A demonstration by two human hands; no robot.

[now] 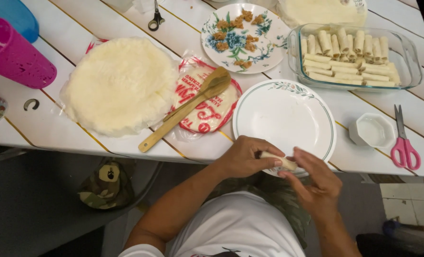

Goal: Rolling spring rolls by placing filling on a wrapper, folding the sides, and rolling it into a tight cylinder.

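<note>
A small pale roll of wrapper [279, 162] is pinched between both hands at the near rim of an empty white plate [284, 114]. My left hand [247, 156] grips its left end with the fingertips. My right hand [313, 177] closes on its right end. Behind the plate a glass baking dish [412, 62] holds several finished rolls in rows. A floral plate [236, 43] carries brown lumps of filling. A round stack of thin wrappers [120, 84] lies at left on plastic.
Two wooden spoons [188, 107] rest on a red-and-white packet of wrappers [211, 116]. A small white bowl [375, 129] and pink scissors [404, 143] lie at right. A pink cup [12, 54], a blue cup [16, 14] and small scissors [156, 19] stand further back.
</note>
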